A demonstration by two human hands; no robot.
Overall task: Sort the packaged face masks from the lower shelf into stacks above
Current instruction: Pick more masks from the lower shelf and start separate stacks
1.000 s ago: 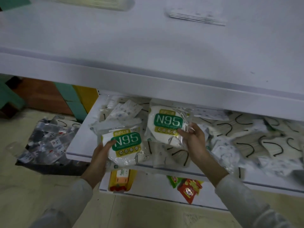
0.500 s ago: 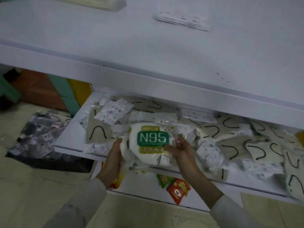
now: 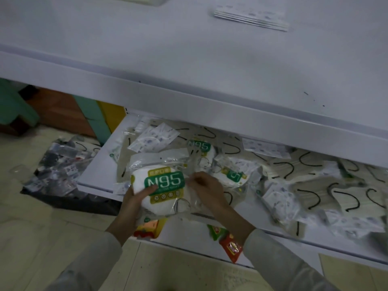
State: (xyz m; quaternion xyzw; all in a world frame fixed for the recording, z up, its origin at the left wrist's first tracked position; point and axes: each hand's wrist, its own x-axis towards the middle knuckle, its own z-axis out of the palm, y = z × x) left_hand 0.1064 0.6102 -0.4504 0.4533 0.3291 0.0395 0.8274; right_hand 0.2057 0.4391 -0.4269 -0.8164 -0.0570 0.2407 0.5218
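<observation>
At the lower centre of the frame the left hand point(image 3: 134, 203) is grasping the N95 mask pack point(image 3: 165, 185) from its left side, thumb lying across the green label, while the right hand point(image 3: 206, 190) is pinching the clear wrapper at the pack's right edge. Both grips are closing on that one pack, which is hovering over the front lip of the lower shelf point(image 3: 98, 171). The wrapper is looking slick and puffy, so a loose pinch is risking a slide, and a dropped pack is likely heading past the lip toward the snack packets point(image 3: 230, 246) lying on the shelf beneath, or onto the floor. Just behind the hands a second N95 pack point(image 3: 233, 175) is lying half buried in the heap of loop-strap masks point(image 3: 315, 190) filling the right of the shelf. Ear loops are sticking out everywhere, so a careless lift is risking a snag that drags neighbours over the edge. Above, the upper shelf point(image 3: 189, 59) is overhanging the work, and a quick upward lift is risking a knock against its front edge. At the top right a flat stack of masks point(image 3: 252, 17) is already sitting, and setting the bulky pack on it would be mixing kinds and tipping the pile.
</observation>
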